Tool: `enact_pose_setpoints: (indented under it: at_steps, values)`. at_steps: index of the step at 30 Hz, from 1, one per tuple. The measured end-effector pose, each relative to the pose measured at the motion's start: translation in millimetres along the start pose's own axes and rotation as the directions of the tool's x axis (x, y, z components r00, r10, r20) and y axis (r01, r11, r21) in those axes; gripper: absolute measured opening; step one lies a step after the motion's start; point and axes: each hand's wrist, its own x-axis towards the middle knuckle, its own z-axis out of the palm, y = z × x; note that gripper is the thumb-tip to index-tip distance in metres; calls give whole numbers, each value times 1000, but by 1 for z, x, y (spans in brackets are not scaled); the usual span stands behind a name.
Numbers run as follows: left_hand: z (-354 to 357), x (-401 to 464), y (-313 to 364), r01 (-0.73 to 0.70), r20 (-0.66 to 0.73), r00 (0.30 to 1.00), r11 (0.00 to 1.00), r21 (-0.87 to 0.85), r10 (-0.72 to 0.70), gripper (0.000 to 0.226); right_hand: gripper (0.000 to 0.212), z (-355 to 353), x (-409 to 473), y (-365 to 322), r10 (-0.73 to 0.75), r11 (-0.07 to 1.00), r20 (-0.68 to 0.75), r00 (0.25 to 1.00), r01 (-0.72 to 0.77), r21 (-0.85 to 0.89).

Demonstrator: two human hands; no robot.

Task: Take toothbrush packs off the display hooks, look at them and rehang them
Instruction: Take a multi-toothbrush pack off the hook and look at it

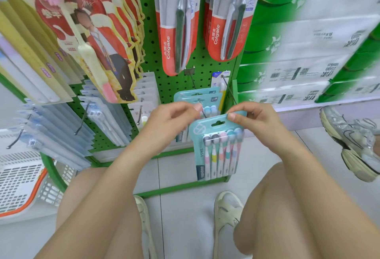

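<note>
Both hands work at a low hook on the green pegboard (197,65): the right hand (255,119) pinches the top corner of a teal toothbrush pack (218,145), thumb in front and fingers behind, so the card hangs straight with its hang slot facing the rack. The left hand (174,114) is curled near the tip of the wire hook (202,112), apparently steadying it or the pack's other top corner; which one I cannot tell. More teal packs (197,98) hang on that hook behind. Held just beside the hook's end, the pack seems to be either coming off or about to be threaded back on
</note>
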Motion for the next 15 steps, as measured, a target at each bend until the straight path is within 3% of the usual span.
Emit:
enact_pose_setpoints:
  at_steps: [3, 8, 12, 15]
  values:
    - [10, -3, -6, -6, 64, 998, 1000, 5, 6, 8, 3, 4, 4, 1, 4, 1000, -17, 1000, -5, -26]
    - [8, -1, -20, -5, -90, 996, 996, 87, 13, 11, 9, 18, 7, 6, 11, 996, -56, 998, -16, -86]
    - [13, 2, -25, 1, -134, 991, 989, 145, 19, 11, 19, 23, 10, 9, -24, 950, -127, 992, -17, -311]
    - [16, 7, -29, 5, -192, 981, 972, 234, 41, 8, 5, 26, 13, 10, -74, 884, -142, 987, -1, -468]
